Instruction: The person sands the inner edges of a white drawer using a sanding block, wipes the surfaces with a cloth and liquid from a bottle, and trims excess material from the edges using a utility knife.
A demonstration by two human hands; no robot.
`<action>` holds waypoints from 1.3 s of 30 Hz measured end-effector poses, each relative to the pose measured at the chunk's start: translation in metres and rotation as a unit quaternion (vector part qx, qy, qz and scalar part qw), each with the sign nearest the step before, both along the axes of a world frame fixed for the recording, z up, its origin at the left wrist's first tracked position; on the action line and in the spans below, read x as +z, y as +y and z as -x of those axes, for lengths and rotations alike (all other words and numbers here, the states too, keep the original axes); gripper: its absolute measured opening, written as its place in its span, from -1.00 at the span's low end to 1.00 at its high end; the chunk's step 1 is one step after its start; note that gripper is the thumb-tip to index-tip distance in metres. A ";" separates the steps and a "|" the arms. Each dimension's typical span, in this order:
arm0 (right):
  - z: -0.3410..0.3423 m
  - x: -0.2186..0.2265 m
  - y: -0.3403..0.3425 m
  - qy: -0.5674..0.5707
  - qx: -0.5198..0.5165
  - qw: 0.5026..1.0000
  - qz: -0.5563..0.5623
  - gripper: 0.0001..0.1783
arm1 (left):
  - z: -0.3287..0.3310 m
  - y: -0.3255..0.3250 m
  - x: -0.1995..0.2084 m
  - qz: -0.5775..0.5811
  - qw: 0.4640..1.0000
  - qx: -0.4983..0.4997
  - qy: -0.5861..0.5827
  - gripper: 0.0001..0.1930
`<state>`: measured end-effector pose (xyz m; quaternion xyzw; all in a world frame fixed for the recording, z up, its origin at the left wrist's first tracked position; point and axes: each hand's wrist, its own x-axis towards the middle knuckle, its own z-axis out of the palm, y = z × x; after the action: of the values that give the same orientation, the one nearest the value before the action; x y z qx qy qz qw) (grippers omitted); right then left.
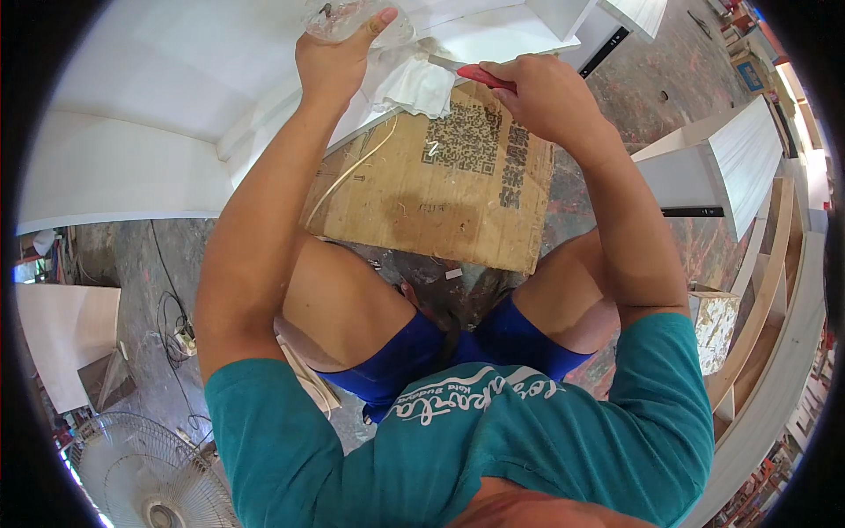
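At the top of the view my left hand (336, 66) is closed around a clear plastic cup (327, 25), its thumb over the side; a small dark bit shows in it. My right hand (553, 99) grips a red-handled blade tool (486, 77), whose flat metal blade points left toward the white cabinet panel (493, 33). Below the blade, between my hands, lies a crumpled white cloth (419, 88). It rests by the panel's edge, above a flattened cardboard sheet (422, 198) on the floor.
A large white cabinet (141, 75) fills the upper left. White drawers with black runners, one drawer (695, 180) among them, stand at right beside a wooden frame (766, 308). A wire fan (145, 471), a cable (172, 321) and a board (69, 330) are at lower left.
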<state>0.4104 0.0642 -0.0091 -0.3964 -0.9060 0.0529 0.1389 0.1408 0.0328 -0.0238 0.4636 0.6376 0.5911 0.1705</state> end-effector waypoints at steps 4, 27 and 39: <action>0.000 -0.002 0.001 0.004 0.014 1.000 -0.004 -0.68 | 0.002 0.000 -0.001 0.006 1.000 -0.006 -0.003 -0.40; 0.000 0.001 -0.001 -0.001 0.019 1.000 0.006 -0.72 | -0.007 -0.005 0.006 0.034 0.999 -0.016 0.018 -0.36; -0.001 -0.001 0.002 0.003 0.034 0.999 -0.007 -0.73 | 0.001 -0.005 0.008 -0.012 0.999 0.005 0.039 -0.35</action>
<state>0.4116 0.0657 -0.0101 -0.3639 -0.9190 0.0520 0.1425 0.1393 0.0275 -0.0160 0.4853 0.6391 0.5809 0.1367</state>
